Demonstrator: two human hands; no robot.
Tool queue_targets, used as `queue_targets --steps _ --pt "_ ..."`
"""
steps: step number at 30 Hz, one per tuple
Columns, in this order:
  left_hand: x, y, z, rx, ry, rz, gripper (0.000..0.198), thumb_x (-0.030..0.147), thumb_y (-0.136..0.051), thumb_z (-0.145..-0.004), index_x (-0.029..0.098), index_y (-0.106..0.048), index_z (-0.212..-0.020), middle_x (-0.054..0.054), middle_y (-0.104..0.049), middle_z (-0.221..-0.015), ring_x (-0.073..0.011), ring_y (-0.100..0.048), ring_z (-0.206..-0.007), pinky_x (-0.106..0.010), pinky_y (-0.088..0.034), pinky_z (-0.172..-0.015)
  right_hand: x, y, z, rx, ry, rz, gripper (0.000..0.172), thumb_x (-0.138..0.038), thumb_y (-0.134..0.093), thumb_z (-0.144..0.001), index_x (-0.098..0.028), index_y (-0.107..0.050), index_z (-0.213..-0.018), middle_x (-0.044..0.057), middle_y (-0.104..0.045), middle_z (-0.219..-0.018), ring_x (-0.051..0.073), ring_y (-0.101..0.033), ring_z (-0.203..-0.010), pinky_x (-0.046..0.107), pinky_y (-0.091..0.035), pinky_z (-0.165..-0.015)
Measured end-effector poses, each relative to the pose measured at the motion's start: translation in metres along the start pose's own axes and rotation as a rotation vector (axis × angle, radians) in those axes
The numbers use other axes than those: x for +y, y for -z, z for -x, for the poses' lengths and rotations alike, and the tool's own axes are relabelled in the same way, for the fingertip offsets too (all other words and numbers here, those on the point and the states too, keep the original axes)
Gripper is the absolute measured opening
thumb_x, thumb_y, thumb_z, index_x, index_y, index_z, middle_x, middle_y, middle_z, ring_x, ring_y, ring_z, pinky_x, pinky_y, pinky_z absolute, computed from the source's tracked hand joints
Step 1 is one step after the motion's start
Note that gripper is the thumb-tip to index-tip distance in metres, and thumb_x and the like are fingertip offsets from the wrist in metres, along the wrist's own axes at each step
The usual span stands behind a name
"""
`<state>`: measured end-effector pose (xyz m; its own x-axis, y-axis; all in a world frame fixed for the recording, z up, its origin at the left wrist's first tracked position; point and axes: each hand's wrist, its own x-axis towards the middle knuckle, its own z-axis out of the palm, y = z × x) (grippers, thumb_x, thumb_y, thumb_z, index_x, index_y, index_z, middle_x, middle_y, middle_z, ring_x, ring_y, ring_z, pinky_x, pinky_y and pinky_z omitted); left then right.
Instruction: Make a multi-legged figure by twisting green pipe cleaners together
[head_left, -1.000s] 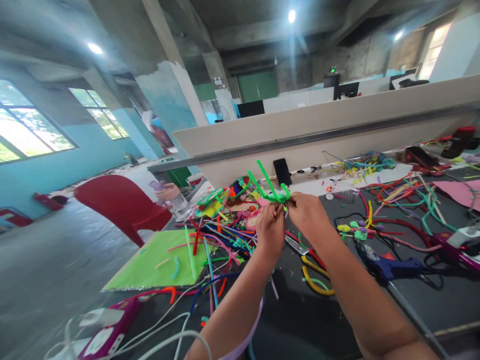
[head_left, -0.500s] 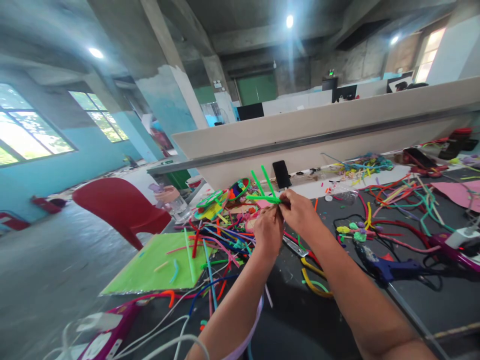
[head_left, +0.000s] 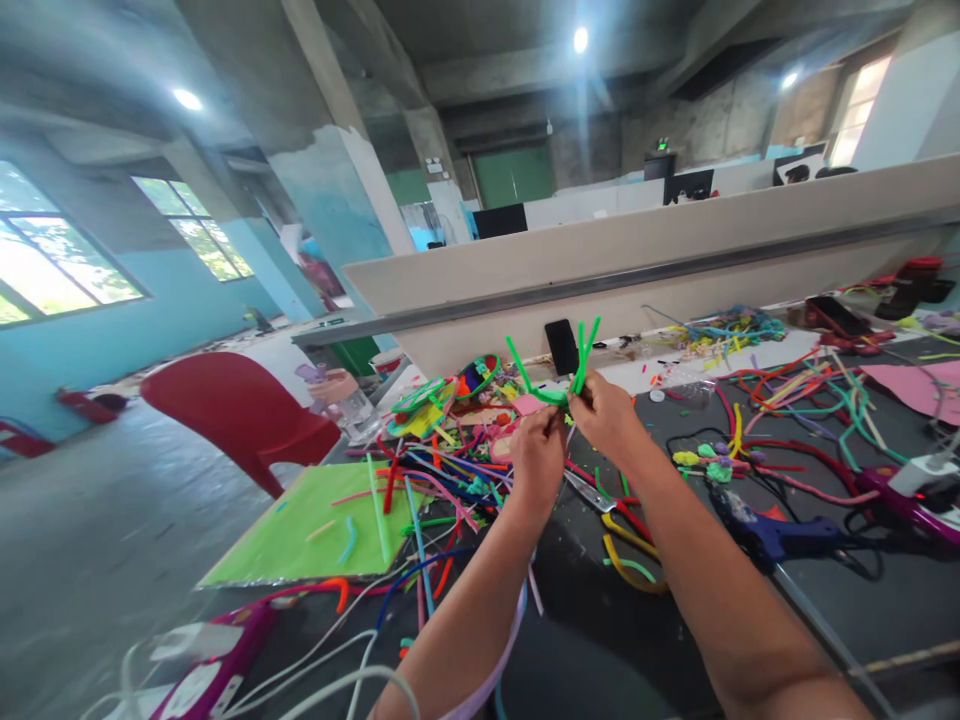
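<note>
Both hands are raised above the cluttered dark table (head_left: 600, 640), pinching a bent green pipe cleaner (head_left: 553, 378) between them: the left hand (head_left: 538, 455) grips its lower bend, the right hand (head_left: 606, 415) its right prongs. Scissors (head_left: 589, 492) lie just below, a blue glue gun (head_left: 780, 533) at right.

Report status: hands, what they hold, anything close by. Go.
Left hand and right hand both pinching green pipe cleaners, raised above table. Pipe cleaner pile and scissors just beneath.
</note>
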<state>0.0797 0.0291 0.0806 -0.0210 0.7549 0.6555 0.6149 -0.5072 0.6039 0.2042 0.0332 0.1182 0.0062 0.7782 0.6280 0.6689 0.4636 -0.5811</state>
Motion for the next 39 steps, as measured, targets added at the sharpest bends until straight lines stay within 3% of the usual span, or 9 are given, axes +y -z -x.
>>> queue_targets --steps 6,11,19,27,34,39 --pt "-0.006 -0.007 0.002 0.033 -0.122 0.018 0.020 0.021 -0.049 -0.087 0.017 -0.068 -0.084 -0.006 -0.067 -0.080 -0.0165 -0.059 -0.076 -0.027 -0.043 -0.075 -0.001 0.002 0.000 0.027 -0.047 -0.104 0.022 -0.019 -0.048 -0.078 -0.020 -0.060 -0.097 0.001 -0.064 -0.070 0.015 -0.058 -0.063 0.024 -0.040 -0.062" --pt "-0.009 -0.008 0.003 0.082 -0.238 -0.019 0.019 0.018 -0.048 -0.088 0.016 -0.067 -0.088 -0.006 -0.069 -0.084 -0.0151 -0.061 -0.077 -0.026 -0.045 -0.074 -0.004 0.006 0.000 -0.022 -0.064 -0.208 0.016 -0.020 -0.050 -0.076 -0.020 -0.060 -0.088 -0.001 -0.061 -0.065 0.014 -0.057 -0.059 0.023 -0.042 -0.058" --pt "-0.003 -0.002 0.002 0.038 -0.081 -0.026 0.022 0.023 -0.051 -0.087 0.017 -0.064 -0.071 -0.001 -0.064 -0.069 -0.0125 -0.057 -0.068 -0.023 -0.039 -0.065 0.004 0.012 0.000 -0.303 -0.142 -0.579 0.013 -0.018 -0.058 -0.072 -0.020 -0.058 -0.084 -0.006 -0.057 -0.055 0.012 -0.057 -0.049 0.022 -0.045 -0.048" --pt "-0.001 -0.004 0.004 0.026 -0.153 0.017 0.019 0.018 -0.052 -0.084 0.017 -0.064 -0.069 -0.001 -0.061 -0.066 -0.0123 -0.054 -0.064 -0.023 -0.039 -0.064 0.009 0.030 0.003 -0.432 0.002 -0.451 0.019 -0.012 -0.051 -0.077 -0.021 -0.062 -0.089 -0.006 -0.057 -0.053 0.010 -0.057 -0.047 0.020 -0.042 -0.048" --pt "0.009 0.000 0.006 -0.021 -0.119 0.123 0.020 0.021 -0.052 -0.084 0.018 -0.065 -0.069 -0.001 -0.064 -0.069 -0.0131 -0.058 -0.069 -0.023 -0.041 -0.067 0.008 0.037 0.002 -0.427 -0.127 -0.494 0.008 -0.014 -0.055 -0.075 -0.018 -0.062 -0.074 -0.003 -0.058 -0.051 0.011 -0.057 -0.044 0.020 -0.042 -0.043" --pt "0.006 -0.004 0.003 -0.027 0.100 0.406 0.018 0.025 -0.057 -0.078 0.017 -0.062 -0.063 0.002 -0.052 -0.054 -0.0097 -0.046 -0.051 -0.022 -0.035 -0.051 -0.008 0.037 0.001 -0.386 -0.306 -0.608 0.010 -0.017 -0.060 -0.073 -0.018 -0.056 -0.064 -0.003 -0.058 -0.047 0.012 -0.056 -0.042 0.022 -0.046 -0.046"
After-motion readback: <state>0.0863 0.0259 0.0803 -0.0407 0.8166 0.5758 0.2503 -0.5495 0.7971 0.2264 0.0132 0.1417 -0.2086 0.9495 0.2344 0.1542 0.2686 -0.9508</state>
